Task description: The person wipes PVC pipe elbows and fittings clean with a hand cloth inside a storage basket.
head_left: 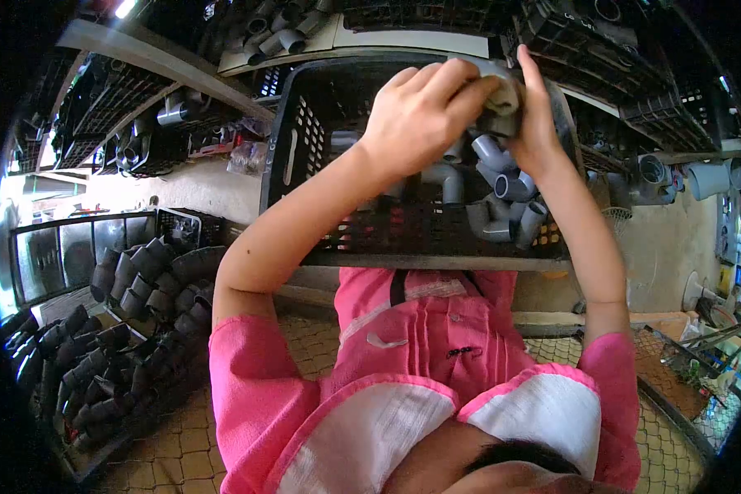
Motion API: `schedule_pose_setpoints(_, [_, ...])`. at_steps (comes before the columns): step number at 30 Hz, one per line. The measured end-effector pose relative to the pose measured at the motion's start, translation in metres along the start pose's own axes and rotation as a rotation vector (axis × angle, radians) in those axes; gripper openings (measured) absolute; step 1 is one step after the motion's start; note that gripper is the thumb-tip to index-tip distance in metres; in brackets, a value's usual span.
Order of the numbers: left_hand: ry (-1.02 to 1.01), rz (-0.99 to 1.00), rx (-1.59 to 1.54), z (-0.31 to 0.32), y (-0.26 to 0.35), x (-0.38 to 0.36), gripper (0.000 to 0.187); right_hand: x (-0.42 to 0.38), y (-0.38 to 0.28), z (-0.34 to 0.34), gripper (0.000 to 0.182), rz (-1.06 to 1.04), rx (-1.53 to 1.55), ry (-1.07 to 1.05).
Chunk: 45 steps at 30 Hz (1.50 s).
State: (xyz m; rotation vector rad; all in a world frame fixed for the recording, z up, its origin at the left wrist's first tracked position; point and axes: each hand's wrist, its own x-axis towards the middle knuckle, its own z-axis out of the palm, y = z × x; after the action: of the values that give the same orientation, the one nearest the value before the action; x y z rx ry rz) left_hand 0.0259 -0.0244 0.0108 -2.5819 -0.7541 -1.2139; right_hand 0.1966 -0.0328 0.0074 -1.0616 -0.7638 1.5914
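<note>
Head view, near to far: pink-and-white garment (436, 329) at the bottom, its front close to a narrow ledge (436, 263) that runs along the near side of a black crate (284, 156). Patterned floor (173, 436) shows on both sides of the body. Gray pipe fittings (494, 224), mostly elbows, lie loose in the crate, bunched toward the right; some rest close to the near wall, others partly under the hands. Left part of the crate more thinly filled, its slotted side wall exposed. Above the far half, the left hand (424, 111) is curled narrow, fingers closed on a pale, cloth-like piece (504, 97) set against a larger gray fitting (499, 123). Right hand (538, 123) cups that fitting from the right, one digit pointing up, wrist near the right rim; little side room there, more over to the left. Exact contact on the fitting partly hidden by the left hand. Off to the left, a heap of dark fittings (99, 370) sits low, well apart from the crate. Beyond the far rim, a shelf (420, 36) bears more gray fittings; more black crates (584, 49) stand up right, close past the right hand, bounding that side.
</note>
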Motion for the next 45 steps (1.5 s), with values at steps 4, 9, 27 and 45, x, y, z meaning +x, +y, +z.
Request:
schedule_pose_setpoints(4, [-0.007,-0.042,-0.121,0.005,0.009,-0.006,0.042,-0.015,-0.014,0.012,0.06,0.2,0.339,0.033])
schedule_pose_setpoints(9, [-0.038,0.105,-0.076,0.002,0.014,-0.008,0.039,-0.007,-0.012,-0.001,0.074,0.085,0.145,-0.146])
schedule_pose_setpoints(27, [-0.19,0.031,-0.287,0.01,-0.018,-0.011,0.038,-0.004,-0.021,-0.003,0.074,0.214,0.112,-0.186])
schedule_pose_setpoints(45, [0.0,0.091,-0.07,0.021,-0.029,-0.017,0.04,0.0,-0.015,-0.005,0.056,0.064,0.152,-0.217])
